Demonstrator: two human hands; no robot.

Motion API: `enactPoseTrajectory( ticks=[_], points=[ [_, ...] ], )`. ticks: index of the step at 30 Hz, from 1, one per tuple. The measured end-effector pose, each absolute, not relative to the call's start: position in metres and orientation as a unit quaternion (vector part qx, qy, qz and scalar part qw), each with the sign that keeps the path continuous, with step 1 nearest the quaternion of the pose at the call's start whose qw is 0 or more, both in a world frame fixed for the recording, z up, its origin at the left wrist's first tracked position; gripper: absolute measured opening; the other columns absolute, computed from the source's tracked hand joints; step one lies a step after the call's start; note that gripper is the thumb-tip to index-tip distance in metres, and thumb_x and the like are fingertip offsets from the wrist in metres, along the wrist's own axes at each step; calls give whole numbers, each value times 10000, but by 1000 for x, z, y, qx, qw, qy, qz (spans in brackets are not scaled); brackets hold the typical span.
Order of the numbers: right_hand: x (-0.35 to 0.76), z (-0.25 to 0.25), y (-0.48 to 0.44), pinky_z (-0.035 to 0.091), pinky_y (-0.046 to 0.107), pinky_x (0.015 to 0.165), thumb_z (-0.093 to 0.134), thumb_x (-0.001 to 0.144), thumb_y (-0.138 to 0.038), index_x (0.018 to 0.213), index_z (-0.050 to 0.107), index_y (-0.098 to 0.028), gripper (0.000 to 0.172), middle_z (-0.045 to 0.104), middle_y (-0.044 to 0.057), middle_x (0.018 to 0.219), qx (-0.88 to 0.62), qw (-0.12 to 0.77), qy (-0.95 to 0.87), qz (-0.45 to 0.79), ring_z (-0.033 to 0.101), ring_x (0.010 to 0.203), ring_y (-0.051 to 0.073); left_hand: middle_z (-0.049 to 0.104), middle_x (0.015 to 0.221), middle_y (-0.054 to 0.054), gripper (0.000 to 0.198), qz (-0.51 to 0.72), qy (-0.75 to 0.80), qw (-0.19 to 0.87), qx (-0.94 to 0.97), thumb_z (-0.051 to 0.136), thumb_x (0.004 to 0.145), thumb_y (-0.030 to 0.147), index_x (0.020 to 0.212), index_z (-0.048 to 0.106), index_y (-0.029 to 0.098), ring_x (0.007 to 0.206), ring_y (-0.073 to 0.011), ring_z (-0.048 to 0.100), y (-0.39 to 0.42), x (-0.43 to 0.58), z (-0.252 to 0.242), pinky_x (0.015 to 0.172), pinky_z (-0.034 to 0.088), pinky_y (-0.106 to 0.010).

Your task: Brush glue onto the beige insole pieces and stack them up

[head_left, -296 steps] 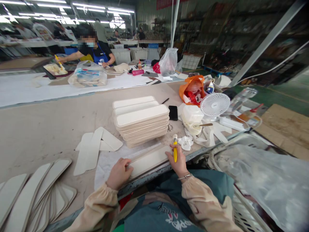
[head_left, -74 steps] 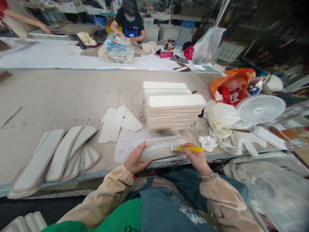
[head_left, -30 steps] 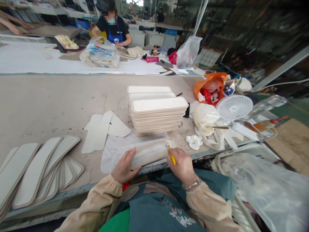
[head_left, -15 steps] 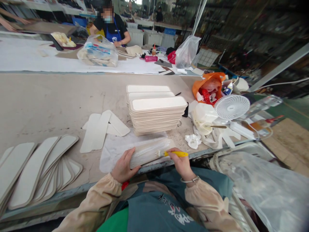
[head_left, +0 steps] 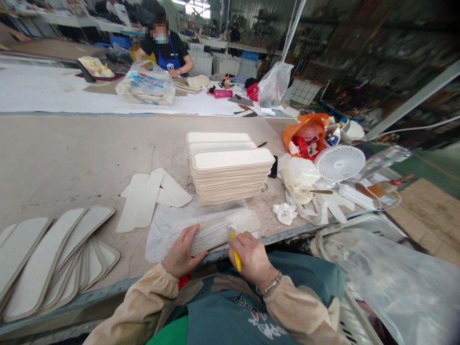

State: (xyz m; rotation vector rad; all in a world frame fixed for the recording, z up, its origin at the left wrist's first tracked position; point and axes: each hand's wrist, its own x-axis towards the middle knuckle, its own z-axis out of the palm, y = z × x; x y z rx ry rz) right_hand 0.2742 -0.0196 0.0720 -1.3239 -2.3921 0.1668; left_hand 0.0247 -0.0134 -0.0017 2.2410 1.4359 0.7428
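Observation:
A long beige panel (head_left: 212,232) with rounded ends and a whitish wet-looking coating lies at the table's near edge, on a white sheet (head_left: 158,237). My left hand (head_left: 183,252) clasps the panel's left end, fingers on the far side and thumb along the near side. In my right hand (head_left: 251,256) is a yellow-handled brush (head_left: 235,251), its bristles touching the panel right of its middle and its handle pointing toward me. Just beyond stands a tall stack of similar panels (head_left: 233,179). White strips (head_left: 138,201) lie crossed to the left of the sheet.
Fanned panels (head_left: 46,263) cover the near left. Rightward are crumpled paper (head_left: 285,213), a white plastic container (head_left: 300,172), a white fan (head_left: 340,163) and an orange bag (head_left: 305,136). A co-worker (head_left: 165,50) sits across the far table. A plastic-lined basket (head_left: 388,268) stands at my right.
My right hand has moved left and nearer to me, and the brush handle has swung from pointing right to pointing toward me. My left hand keeps its place on the panel.

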Motion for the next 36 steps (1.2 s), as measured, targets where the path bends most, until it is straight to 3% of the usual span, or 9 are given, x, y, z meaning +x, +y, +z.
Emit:
enactPoseTrajectory(
  ticks=[5,9,13,16,19,27,33,36],
  points=[
    [288,78,-13,449,315,722,487,872,-170,978,659,-153,203,596,80,788,-521,226,-822,34,545,791,220,477,1292,-156,780,272,510,194,793,660,776,373,1422,263,190,1203,-295,505,-13,24,-3,1014,464,-450],
    [295,71,-5,449,325,676,490,862,-163,883,677,-154,188,596,92,742,-549,210,-809,7,547,740,228,473,1304,-167,799,277,514,200,787,679,751,377,1414,280,178,1220,-306,493,-14,25,-1,1031,445,-465],
    [260,67,-14,473,326,763,489,882,-182,920,672,-183,187,642,77,816,-474,293,-803,209,589,802,207,486,1287,-168,854,290,515,214,778,699,724,379,1423,254,171,1211,-302,500,-15,26,0,1026,444,-470],
    [231,65,-17,490,302,805,533,876,-242,928,670,-196,154,684,51,893,-456,389,-688,409,627,852,185,490,1270,-164,872,297,510,219,777,697,724,377,1430,230,166,1190,-293,512,-16,27,0,1012,450,-465],
    [227,58,-10,496,293,762,563,839,-281,842,684,-196,147,695,25,835,-478,386,-602,510,635,815,187,479,1274,-166,889,291,509,228,777,695,721,372,1439,212,165,1189,-292,507,-16,27,0,1010,449,-462],
    [312,51,5,482,366,772,594,742,-402,796,681,-183,242,681,51,804,-650,429,-515,358,625,795,240,453,1317,-173,875,286,512,250,771,704,704,376,1431,267,161,1222,-296,478,-16,25,-2,1044,421,-466],
    [351,57,-16,459,393,850,663,681,-478,895,674,-205,347,674,62,993,-692,495,-448,273,602,935,282,448,1337,-215,1034,301,487,215,791,730,603,636,1409,338,120,1238,-331,471,-23,20,4,1029,435,-464],
    [365,48,-28,467,357,691,687,695,-477,966,660,-216,377,657,59,996,-693,521,-412,281,577,768,224,468,1347,-189,797,297,554,144,764,646,729,591,1350,441,136,1248,-297,474,-16,3,14,1037,428,-434]
  ],
)
